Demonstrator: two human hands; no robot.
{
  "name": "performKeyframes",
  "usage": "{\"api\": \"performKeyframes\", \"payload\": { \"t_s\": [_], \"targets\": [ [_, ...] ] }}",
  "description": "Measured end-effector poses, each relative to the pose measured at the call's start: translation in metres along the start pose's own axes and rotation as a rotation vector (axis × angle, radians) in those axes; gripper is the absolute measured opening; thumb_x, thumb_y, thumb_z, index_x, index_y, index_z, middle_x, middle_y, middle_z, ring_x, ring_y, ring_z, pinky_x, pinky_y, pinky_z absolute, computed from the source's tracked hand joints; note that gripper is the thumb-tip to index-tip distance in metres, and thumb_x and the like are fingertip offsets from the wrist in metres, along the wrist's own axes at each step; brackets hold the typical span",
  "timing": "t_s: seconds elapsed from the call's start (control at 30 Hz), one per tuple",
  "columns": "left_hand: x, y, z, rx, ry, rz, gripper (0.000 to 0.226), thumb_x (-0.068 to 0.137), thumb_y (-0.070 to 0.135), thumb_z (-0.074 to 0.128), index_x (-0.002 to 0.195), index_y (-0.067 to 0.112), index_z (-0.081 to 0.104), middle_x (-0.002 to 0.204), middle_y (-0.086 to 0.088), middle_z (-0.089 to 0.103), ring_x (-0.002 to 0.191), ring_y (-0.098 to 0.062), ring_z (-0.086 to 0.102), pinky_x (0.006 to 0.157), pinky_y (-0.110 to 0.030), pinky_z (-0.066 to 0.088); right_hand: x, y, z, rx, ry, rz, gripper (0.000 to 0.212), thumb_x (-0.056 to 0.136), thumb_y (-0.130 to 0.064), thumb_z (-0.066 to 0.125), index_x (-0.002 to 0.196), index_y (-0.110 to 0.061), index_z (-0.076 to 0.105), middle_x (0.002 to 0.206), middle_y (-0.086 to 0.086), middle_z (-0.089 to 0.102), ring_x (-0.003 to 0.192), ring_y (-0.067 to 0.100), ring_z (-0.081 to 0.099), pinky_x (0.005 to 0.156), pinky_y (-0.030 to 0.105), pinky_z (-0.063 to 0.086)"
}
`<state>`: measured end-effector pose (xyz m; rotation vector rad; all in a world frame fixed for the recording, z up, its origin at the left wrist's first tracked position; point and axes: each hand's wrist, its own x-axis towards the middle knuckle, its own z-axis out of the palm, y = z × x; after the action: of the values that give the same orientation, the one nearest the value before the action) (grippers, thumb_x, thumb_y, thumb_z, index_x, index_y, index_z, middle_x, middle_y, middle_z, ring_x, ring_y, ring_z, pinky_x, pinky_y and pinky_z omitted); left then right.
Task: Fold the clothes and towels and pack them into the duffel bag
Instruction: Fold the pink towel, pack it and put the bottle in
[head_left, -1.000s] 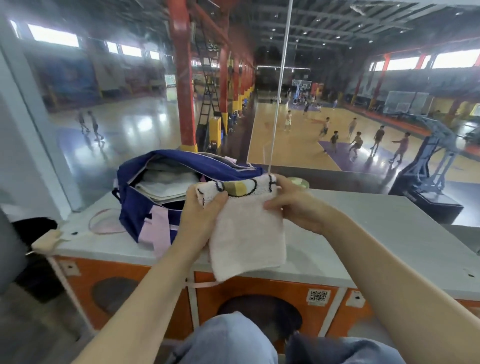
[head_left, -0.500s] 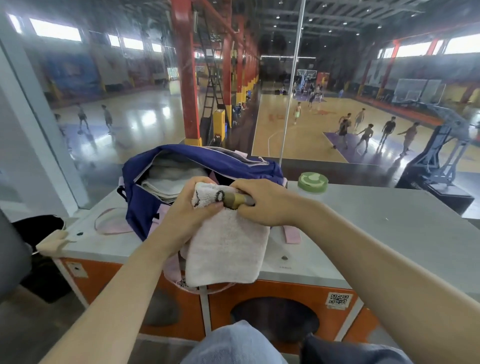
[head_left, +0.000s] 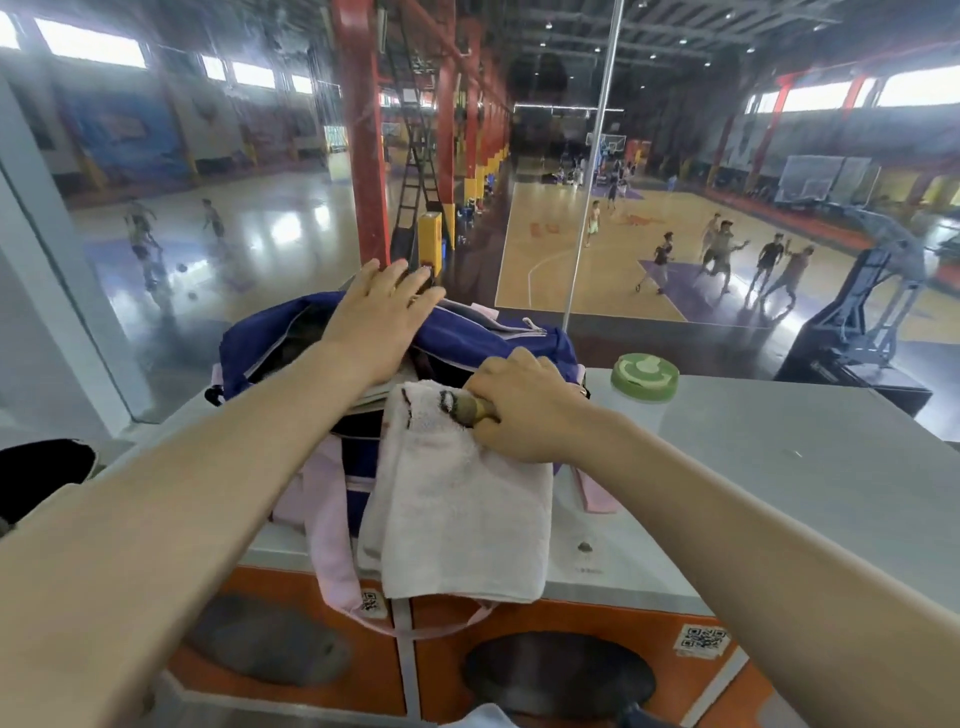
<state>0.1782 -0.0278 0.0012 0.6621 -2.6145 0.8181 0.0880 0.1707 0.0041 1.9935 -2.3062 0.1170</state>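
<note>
A navy duffel bag (head_left: 498, 338) with pink straps stands open on the grey counter (head_left: 779, 467), with folded pale cloth inside it. My left hand (head_left: 376, 317) lies flat, fingers spread, on the bag's far flap. My right hand (head_left: 524, 402) grips the top edge of a folded white towel (head_left: 467, 514) with a dark and yellow pattern. The towel hangs down over the bag's front side and the counter's edge.
A bottle with a green lid (head_left: 644, 376) stands on the counter right of the bag. A glass pane (head_left: 592, 208) rises just behind the counter, with a basketball hall below. A dark object (head_left: 41, 473) sits at the far left. Orange cabinet fronts (head_left: 571, 634) lie under the counter.
My left hand has let go of the towel and moved up onto the bag's far flap. My right hand keeps the towel and has carried it closer to the bag's opening.
</note>
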Motion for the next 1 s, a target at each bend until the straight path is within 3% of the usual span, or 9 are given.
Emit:
{"api": "performKeyframes", "payload": {
  "t_s": [0.07,0.13,0.23,0.3,0.43,0.6,0.67,0.77,1.0],
  "targets": [
    [0.016,-0.007,0.002,0.034,-0.018,-0.018,0.058,0.090,0.013,0.057,0.143,0.020,0.034,0.149,-0.009,0.039,0.133,-0.032,0.038,0.111,-0.048,0.031,-0.001,0.004,-0.001,0.032,-0.039,-0.004,0.018,0.087,-0.024,0.049,0.073,-0.029,0.040,0.090,-0.006,0.048,0.090,0.024,0.046,0.074,0.038,0.034],
    [0.029,-0.011,-0.006,-0.027,-0.034,-0.027,0.031,0.093,0.011,0.051,0.123,0.020,0.051,0.119,-0.008,0.061,0.107,-0.030,0.057,0.087,-0.042,0.046,0.000,0.009,-0.004,0.112,-0.095,0.049,0.016,0.089,-0.021,0.049,0.076,-0.029,0.043,0.093,-0.005,0.055,0.092,0.023,0.053,0.080,0.041,0.045],
    [0.040,-0.010,-0.016,-0.067,-0.115,0.008,0.017,0.093,0.011,0.051,0.105,0.018,0.060,0.098,-0.007,0.065,0.089,-0.027,0.061,0.070,-0.035,0.042,0.009,0.009,-0.007,0.085,-0.164,0.091,0.006,0.093,-0.020,0.049,0.091,-0.026,0.048,0.098,-0.002,0.060,0.091,0.021,0.057,0.079,0.036,0.047],
    [0.047,-0.011,-0.019,-0.150,-0.107,-0.029,0.020,0.092,0.007,0.050,0.104,0.016,0.063,0.094,-0.008,0.063,0.081,-0.025,0.056,0.068,-0.033,0.037,0.020,0.003,-0.008,0.054,-0.159,0.096,0.003,0.093,-0.021,0.051,0.095,-0.022,0.049,0.095,-0.001,0.059,0.087,0.020,0.056,0.074,0.033,0.046],
    [0.061,-0.024,-0.024,-0.367,-0.102,-0.106,0.026,0.089,0.003,0.049,0.103,0.013,0.069,0.095,-0.011,0.066,0.085,-0.029,0.059,0.068,-0.033,0.036,0.049,-0.016,-0.012,0.029,-0.093,0.097,0.017,0.096,-0.017,0.049,0.111,-0.013,0.055,0.098,0.002,0.056,0.088,0.020,0.056,0.084,0.036,0.052],
    [0.074,-0.030,-0.027,-0.429,-0.130,-0.076,0.028,0.087,0.004,0.053,0.100,0.017,0.073,0.092,-0.008,0.069,0.085,-0.027,0.061,0.070,-0.034,0.042,0.097,-0.037,-0.021,-0.031,0.039,0.089,0.031,0.099,-0.019,0.046,0.126,-0.007,0.053,0.125,0.008,0.057,0.108,0.023,0.056,0.086,0.033,0.046],
    [0.078,-0.033,-0.029,-0.442,-0.121,-0.072,0.031,0.086,0.001,0.052,0.102,0.017,0.073,0.095,-0.010,0.070,0.088,-0.029,0.062,0.072,-0.034,0.043,0.118,-0.045,-0.019,0.061,0.018,0.104,0.037,0.097,-0.029,0.046,0.125,-0.008,0.055,0.127,0.012,0.057,0.107,0.027,0.054,0.087,0.036,0.046],
    [0.081,-0.036,-0.031,-0.433,-0.107,-0.063,0.036,0.084,-0.001,0.052,0.105,0.018,0.073,0.099,-0.012,0.070,0.092,-0.031,0.062,0.076,-0.036,0.046,0.143,-0.049,-0.007,0.062,-0.113,0.132,0.055,0.099,-0.042,0.037,0.139,-0.006,0.044,0.140,0.016,0.047,0.126,0.035,0.045,0.107,0.046,0.038],
    [0.084,-0.053,-0.028,-0.375,0.029,-0.085,0.035,0.088,0.002,0.051,0.108,0.022,0.071,0.103,-0.009,0.068,0.094,-0.031,0.060,0.071,-0.032,0.038,0.162,-0.012,0.003,-0.003,-0.175,0.268,0.044,0.105,-0.023,0.035,0.144,-0.004,0.041,0.147,0.013,0.045,0.135,0.028,0.042,0.110,0.032,0.029]
  ]
}}
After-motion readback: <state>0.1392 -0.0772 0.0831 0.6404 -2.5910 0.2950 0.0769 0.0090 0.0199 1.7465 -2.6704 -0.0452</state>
